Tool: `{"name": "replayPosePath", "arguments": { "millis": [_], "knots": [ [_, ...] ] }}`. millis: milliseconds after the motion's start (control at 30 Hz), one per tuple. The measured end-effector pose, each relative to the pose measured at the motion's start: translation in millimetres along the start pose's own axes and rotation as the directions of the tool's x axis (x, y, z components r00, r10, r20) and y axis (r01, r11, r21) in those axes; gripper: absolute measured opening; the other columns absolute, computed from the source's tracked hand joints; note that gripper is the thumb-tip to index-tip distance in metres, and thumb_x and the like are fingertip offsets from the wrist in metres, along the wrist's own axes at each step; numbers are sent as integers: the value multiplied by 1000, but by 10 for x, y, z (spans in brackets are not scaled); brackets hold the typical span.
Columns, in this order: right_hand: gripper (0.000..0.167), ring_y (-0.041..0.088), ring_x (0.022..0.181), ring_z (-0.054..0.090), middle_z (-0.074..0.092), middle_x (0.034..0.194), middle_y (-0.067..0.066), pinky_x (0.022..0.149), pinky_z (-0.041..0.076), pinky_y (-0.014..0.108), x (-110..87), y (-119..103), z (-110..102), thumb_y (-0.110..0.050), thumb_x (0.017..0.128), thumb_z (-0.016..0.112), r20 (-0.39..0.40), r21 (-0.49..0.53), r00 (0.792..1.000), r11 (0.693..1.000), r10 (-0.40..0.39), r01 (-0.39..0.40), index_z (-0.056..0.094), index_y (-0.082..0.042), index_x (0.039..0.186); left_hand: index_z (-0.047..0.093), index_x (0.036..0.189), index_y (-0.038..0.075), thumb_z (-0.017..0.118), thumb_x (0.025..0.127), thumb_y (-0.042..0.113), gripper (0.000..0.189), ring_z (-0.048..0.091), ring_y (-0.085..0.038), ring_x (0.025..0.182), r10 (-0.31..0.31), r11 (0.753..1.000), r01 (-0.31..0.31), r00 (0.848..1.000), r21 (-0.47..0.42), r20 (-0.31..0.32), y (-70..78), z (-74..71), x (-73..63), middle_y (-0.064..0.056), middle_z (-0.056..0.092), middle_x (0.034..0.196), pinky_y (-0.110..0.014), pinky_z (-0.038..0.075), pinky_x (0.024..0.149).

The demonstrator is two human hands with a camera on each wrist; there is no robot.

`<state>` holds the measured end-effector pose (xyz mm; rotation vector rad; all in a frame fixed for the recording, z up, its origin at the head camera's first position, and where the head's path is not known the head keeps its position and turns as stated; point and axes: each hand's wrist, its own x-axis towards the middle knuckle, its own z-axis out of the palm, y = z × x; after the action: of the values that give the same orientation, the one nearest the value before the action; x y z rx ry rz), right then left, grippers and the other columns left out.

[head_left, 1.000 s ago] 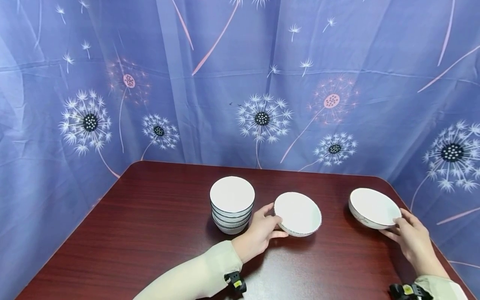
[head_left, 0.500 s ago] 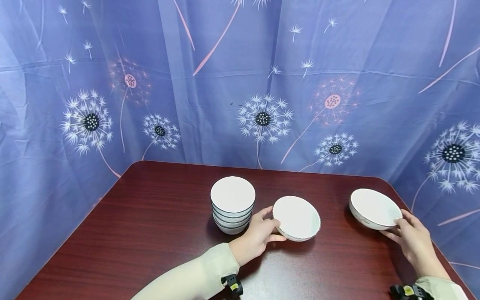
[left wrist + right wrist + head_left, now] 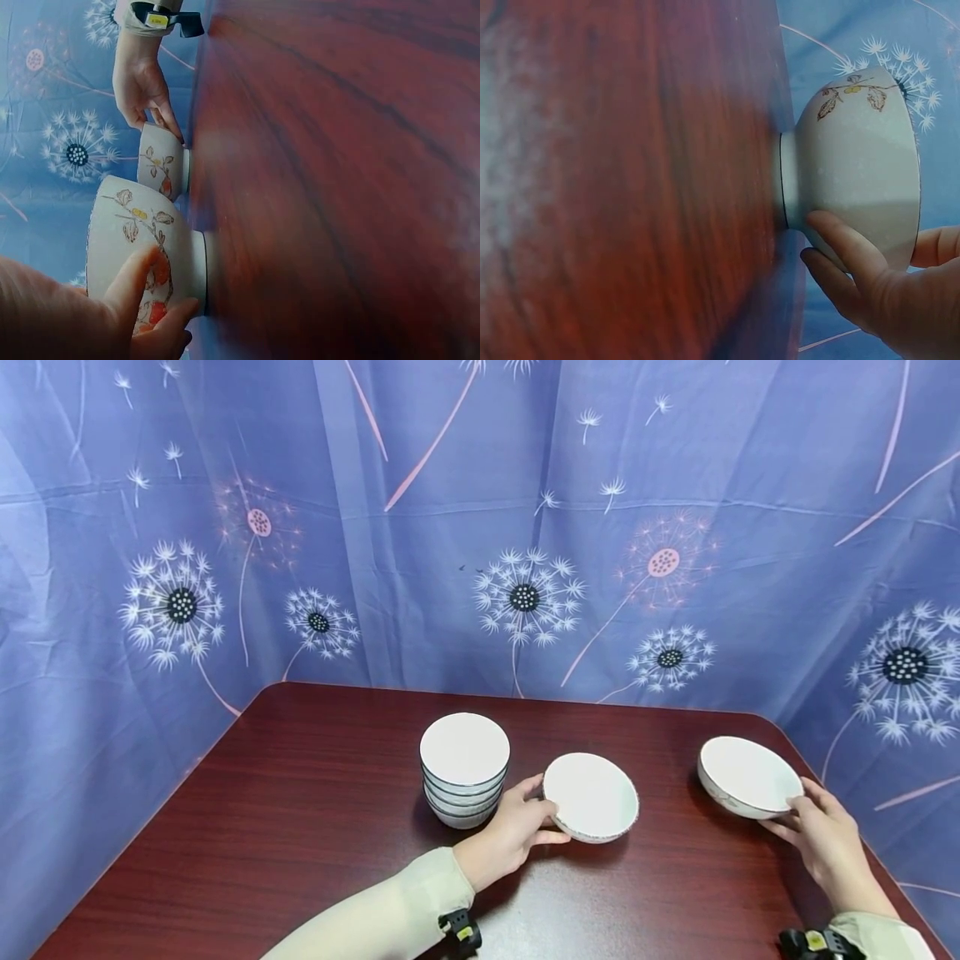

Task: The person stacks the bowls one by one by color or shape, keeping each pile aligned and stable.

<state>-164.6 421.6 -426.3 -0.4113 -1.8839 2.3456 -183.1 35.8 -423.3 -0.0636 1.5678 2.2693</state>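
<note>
My left hand (image 3: pixel 512 829) grips the near left side of a white bowl (image 3: pixel 591 797) in the middle of the table, thumb at the rim and fingers against its outside. In the left wrist view that bowl (image 3: pixel 142 240) shows a painted branch with leaves and red fruit, its foot at the tabletop. At the right, my right hand (image 3: pixel 825 835) holds a second white bowl (image 3: pixel 750 777) by its right side. The right wrist view shows fingers (image 3: pixel 847 244) under this bowl (image 3: pixel 862 165), near its foot, and the thumb at the rim.
A stack of several white bowls (image 3: pixel 465 768) with dark rims stands left of my left hand. The dark red wooden table (image 3: pixel 300 827) ends at the back against a blue curtain (image 3: pixel 420 568) printed with dandelions. Its right edge runs close by my right hand.
My left hand has drawn its bowl slightly nearer and to the left, mostly in the first half second. The right hand with its bowl and the stack have stayed in place.
</note>
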Motion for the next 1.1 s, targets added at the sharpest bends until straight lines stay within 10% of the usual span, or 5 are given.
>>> {"name": "replayPosePath", "arguments": {
  "millis": [333,633,867,1100],
  "knots": [
    [60,3,80,64,53,90,-18,68,59,24,3,53,-5,-2,99,34,45,49,997,997,-67,64,3,-7,150,31,147,-3,58,87,-3,65,45,-38,128,67,970,-62,998,236,-13,1,-33,25,-34,37,141,-45,45,102],
    [59,3,80,63,51,93,-18,68,59,24,24,51,13,-3,99,34,29,38,998,998,-47,46,5,-8,150,23,153,8,75,82,7,88,34,-35,137,128,872,-155,988,465,88,37,-94,82,-21,32,151,-44,37,109],
    [60,3,81,64,49,103,-14,70,59,27,15,65,-25,-5,100,34,33,29,999,999,-23,22,5,-13,151,25,153,13,88,67,17,106,39,-29,133,149,734,-198,980,650,131,47,-88,100,-13,41,147,-50,34,109],
    [62,5,80,65,52,92,-18,69,60,29,25,85,-62,-4,99,36,39,58,999,998,-32,30,4,-13,152,25,153,12,90,64,16,110,38,-30,134,119,715,-182,983,675,139,64,-85,123,-12,40,148,-51,33,110]
  ]
}}
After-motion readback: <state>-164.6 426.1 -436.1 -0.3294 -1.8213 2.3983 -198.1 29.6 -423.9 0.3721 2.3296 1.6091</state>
